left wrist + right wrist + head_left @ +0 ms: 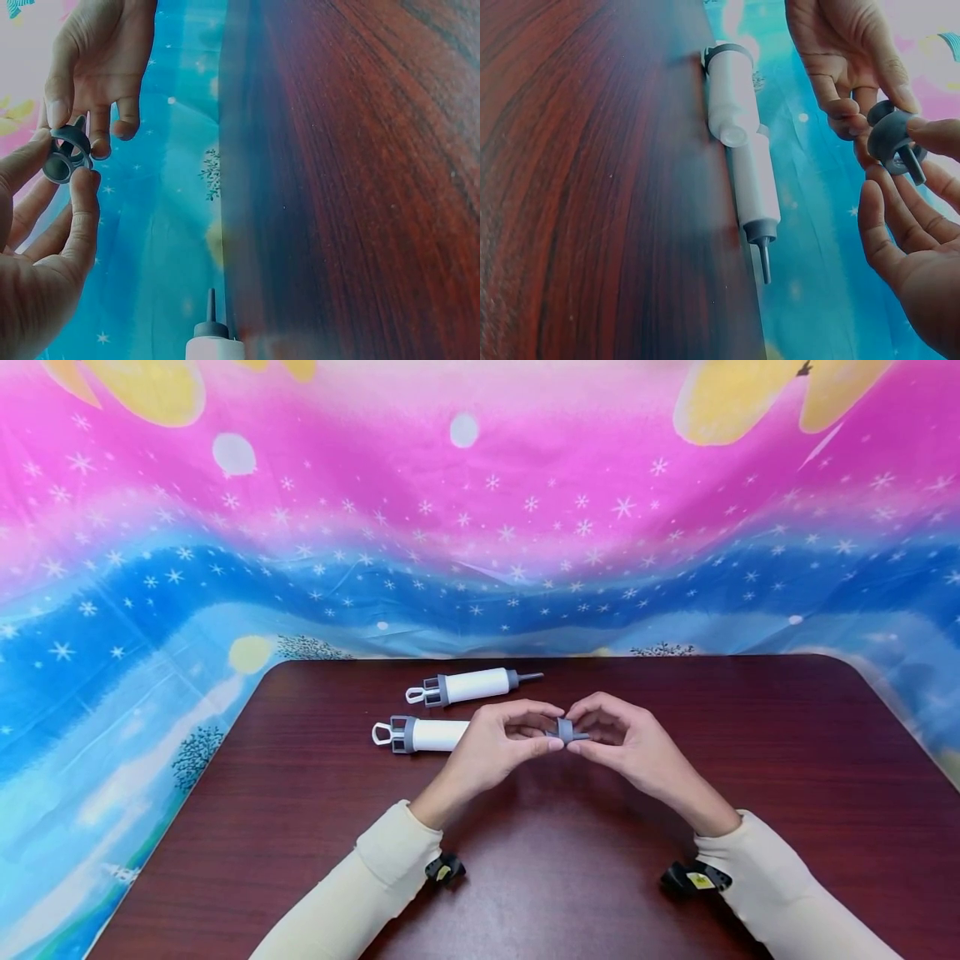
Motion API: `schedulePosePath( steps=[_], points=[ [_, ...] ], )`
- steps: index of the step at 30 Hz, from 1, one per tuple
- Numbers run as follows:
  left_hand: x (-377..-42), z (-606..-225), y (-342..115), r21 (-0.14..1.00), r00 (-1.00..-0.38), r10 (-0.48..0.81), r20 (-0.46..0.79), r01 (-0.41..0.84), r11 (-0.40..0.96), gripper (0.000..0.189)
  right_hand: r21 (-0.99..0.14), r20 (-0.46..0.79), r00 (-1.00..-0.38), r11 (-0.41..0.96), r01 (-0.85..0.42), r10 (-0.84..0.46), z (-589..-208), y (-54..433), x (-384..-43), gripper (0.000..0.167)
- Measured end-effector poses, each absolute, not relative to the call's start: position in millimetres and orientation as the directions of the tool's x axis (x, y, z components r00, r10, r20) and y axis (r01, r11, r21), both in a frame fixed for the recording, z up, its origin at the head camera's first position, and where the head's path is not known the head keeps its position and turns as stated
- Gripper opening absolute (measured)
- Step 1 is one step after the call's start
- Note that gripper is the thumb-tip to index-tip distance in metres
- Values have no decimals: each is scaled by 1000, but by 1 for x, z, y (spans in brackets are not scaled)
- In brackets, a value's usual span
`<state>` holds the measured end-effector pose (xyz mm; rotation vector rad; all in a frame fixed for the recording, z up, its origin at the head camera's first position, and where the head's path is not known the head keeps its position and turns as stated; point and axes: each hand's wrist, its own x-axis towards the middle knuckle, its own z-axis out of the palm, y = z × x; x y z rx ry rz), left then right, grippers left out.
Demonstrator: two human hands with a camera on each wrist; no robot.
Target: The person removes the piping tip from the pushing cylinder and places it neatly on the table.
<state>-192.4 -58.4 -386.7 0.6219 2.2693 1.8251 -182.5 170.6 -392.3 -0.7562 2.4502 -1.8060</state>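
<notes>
Both hands meet over the table around a small grey nozzle cap [566, 730], which has a ring-shaped collar and a thin spout [913, 166]. My left hand [491, 747] pinches its collar between thumb and fingertips. From the other side, my right hand [637, 743] holds the cap near the spout, fingertips close to those of the left. A second round grey part [881, 112] shows behind the collar in the right wrist view; whether it is separate I cannot tell. A white tube [437, 736] with a grey end and loop handle lies partly behind the left hand.
Farther back lies another white tube [477, 686], with a loop handle at its left end and a grey nozzle [529, 677] at its right. Both rest on the dark red-brown table [315, 827]. A patterned cloth [480, 527] hangs behind the table's far edge.
</notes>
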Motion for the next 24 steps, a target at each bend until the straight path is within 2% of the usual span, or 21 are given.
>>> schedulePosePath(
  steps=[14,24],
  points=[
    [-192,-384,-60,962,-896,427,124,213,168,38,-900,275,-887,224,-373,-371,-390,172,-183,26],
    [-197,-382,-70,949,-913,385,132,228,216,38,-895,263,-905,265,-358,-335,-389,182,-184,25]
  ],
)
